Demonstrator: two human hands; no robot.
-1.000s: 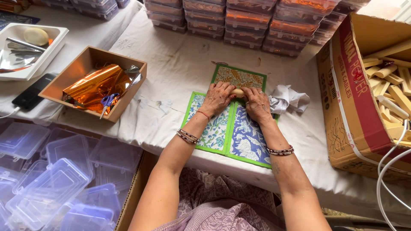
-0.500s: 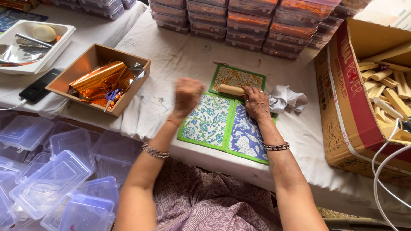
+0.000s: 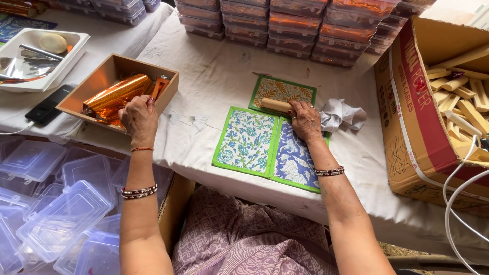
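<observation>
My right hand [image 3: 307,120] rests on a pale tan stick-shaped roll [image 3: 275,105] that lies on a small green-bordered patterned mat [image 3: 282,91]. Just in front of it lies a larger green-bordered mat [image 3: 257,144] with blue floral panels. My left hand [image 3: 138,116] reaches into an open brown cardboard box [image 3: 93,84] at the left and touches the orange shiny foil [image 3: 113,97] inside; its fingers are curled over the box's near edge, and I cannot tell whether they grip the foil.
A crumpled white cloth [image 3: 342,113] lies right of the mats. A big carton [image 3: 417,112] of pale sticks stands at right. Stacked lidded boxes [image 3: 300,25] line the back. Clear plastic containers [image 3: 51,203] lie below left. A white tray [image 3: 43,61] and a phone [image 3: 48,104] are at far left.
My left hand left the roll on the mats and swung left to the brown box of orange foil. My right hand stayed on the roll.
</observation>
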